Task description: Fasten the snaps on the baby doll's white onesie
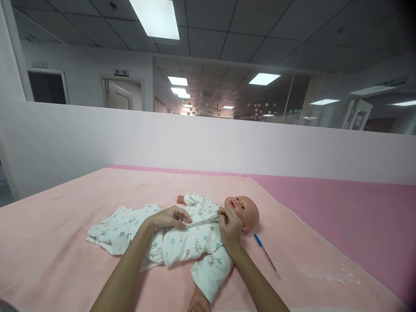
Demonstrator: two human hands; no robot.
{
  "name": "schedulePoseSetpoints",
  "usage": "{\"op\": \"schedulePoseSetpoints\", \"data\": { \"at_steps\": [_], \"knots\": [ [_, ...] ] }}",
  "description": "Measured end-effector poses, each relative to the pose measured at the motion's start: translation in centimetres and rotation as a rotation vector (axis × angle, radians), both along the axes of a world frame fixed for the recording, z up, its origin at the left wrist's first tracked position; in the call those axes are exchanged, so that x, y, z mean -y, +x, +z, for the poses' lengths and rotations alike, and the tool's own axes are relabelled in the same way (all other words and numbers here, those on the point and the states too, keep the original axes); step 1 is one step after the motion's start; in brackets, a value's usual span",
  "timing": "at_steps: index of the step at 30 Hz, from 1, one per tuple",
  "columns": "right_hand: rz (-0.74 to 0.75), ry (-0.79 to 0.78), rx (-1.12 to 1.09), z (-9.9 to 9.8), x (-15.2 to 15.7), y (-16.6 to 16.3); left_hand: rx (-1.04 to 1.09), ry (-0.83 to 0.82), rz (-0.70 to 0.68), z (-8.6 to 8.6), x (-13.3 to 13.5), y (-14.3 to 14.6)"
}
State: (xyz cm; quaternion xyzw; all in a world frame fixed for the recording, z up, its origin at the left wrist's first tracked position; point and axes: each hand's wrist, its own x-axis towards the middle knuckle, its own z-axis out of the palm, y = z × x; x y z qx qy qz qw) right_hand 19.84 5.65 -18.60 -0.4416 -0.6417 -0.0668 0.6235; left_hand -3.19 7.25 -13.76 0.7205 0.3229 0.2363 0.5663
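Note:
A baby doll [249, 210] lies on its back, its head to the right, dressed in a white printed top [201, 245] and matching pants [125, 225]. Both my hands are at the top's front edge, which is drawn into a straight line between them. My left hand [172, 218] pinches the edge at the belly. Near the doll's chin, my right hand [230, 225] has its fingers closed on the neck end of the same edge. One doll hand [181, 199] shows at the far sleeve, another [199, 301] at the near sleeve. My fingers partly cover the fastening.
A blue-capped pen [267, 256] lies on the peach blanket [58, 216], right of the doll. The blanket covers part of a pink surface [364, 216]. Behind it stands a low white wall [227, 145] with glass above.

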Motion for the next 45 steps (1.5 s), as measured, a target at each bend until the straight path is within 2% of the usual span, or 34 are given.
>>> {"op": "schedulePoseSetpoints", "data": {
  "at_steps": [5,13,20,26,28,35,39,45],
  "knots": [
    [-0.001,-0.005,0.010,0.0,0.1,0.0,0.037,-0.091,-0.006,-0.1,-0.2,0.2],
    [-0.005,-0.002,0.012,0.0,-0.2,0.0,0.023,-0.034,0.075,-0.8,-0.8,0.0],
    [0.004,-0.022,0.022,0.0,0.0,0.0,-0.120,0.201,0.278,-1.0,0.7,0.7],
    [0.012,-0.029,0.039,-0.1,0.0,0.1,-0.345,0.630,0.388,-0.9,3.3,1.3],
    [0.018,-0.030,0.035,-0.2,0.0,0.2,-0.362,0.716,0.400,-0.9,3.8,1.5],
    [0.001,0.011,0.063,-0.3,-0.2,0.6,-0.260,0.640,0.502,-1.8,3.5,1.9],
    [-0.006,0.040,0.071,-0.5,-0.5,0.7,-0.265,0.705,0.552,-2.2,3.2,2.0],
    [-0.015,0.043,0.004,-1.3,-1.3,0.6,-0.274,0.665,0.554,-2.4,3.0,2.2]
  ]
}}
